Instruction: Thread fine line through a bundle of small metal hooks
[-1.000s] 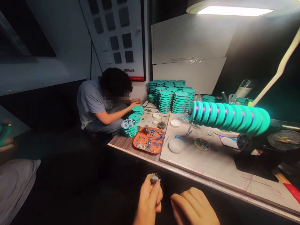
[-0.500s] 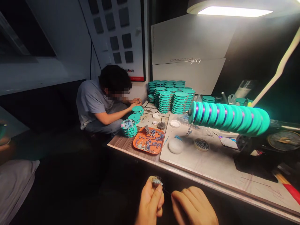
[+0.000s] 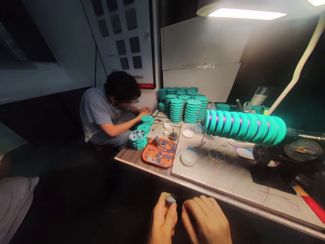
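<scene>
Right hand (image 3: 206, 218) has drawn nearer the left hand (image 3: 163, 219) since the earlier frame, narrowing the gap between them. Positions are given from the tray (image 3: 145, 154). A co-worker (image 3: 94, 107) sits to its left and farther back, head bowed. Just left of it stands a short stack (image 3: 138, 145) of teal spools. Blue tubes (image 3: 172, 150) and small metal parts lie inside it. On its near side, off the table, the left hand pinches a metal clump (image 3: 171, 199) between thumb and fingers. Tall stacks (image 3: 176, 110) of spools rise behind it. To its right is a white dish (image 3: 188, 158). Nearer than the tray and to its right, the right hand has its fingers curled; whether it grasps anything cannot be told. Farther right lie a bead dish (image 3: 216, 156) and a roll (image 3: 245, 127) of spools.
</scene>
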Demonstrator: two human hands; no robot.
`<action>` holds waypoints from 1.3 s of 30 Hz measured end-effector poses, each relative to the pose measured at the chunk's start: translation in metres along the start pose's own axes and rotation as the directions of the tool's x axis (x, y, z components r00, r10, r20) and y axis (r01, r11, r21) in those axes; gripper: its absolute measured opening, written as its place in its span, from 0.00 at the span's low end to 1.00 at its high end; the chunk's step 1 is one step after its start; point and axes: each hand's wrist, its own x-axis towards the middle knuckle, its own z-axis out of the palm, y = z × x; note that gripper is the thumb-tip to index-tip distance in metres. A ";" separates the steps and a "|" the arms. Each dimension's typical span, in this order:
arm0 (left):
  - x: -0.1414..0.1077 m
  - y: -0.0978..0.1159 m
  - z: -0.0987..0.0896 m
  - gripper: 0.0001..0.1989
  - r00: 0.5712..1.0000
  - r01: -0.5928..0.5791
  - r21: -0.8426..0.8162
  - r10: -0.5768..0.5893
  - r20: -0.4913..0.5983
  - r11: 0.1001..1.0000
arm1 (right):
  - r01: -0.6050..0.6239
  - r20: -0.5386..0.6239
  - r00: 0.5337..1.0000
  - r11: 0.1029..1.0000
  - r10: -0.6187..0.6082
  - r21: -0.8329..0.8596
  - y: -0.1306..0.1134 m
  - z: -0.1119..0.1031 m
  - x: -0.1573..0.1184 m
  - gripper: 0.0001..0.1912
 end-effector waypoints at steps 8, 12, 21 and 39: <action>0.000 0.004 0.000 0.19 0.994 -0.032 -0.062 0.026 -0.104 0.998 | -0.001 0.004 1.000 1.000 0.001 -0.026 0.001 -0.003 0.001 0.11; 0.000 0.008 0.001 0.16 0.990 -0.035 -0.024 0.032 -0.137 0.999 | 0.003 -0.002 1.000 1.000 -0.003 -0.031 0.000 -0.003 0.001 0.10; 0.003 0.014 -0.004 0.14 0.986 -0.128 0.068 0.134 -0.099 0.989 | 0.012 -0.063 0.998 0.998 -0.008 0.062 0.001 -0.007 0.006 0.06; 0.006 0.053 -0.005 0.18 0.984 -0.027 -0.711 -0.107 -0.143 0.703 | 0.307 0.023 0.950 0.947 -0.310 0.093 -0.002 -0.004 0.016 0.17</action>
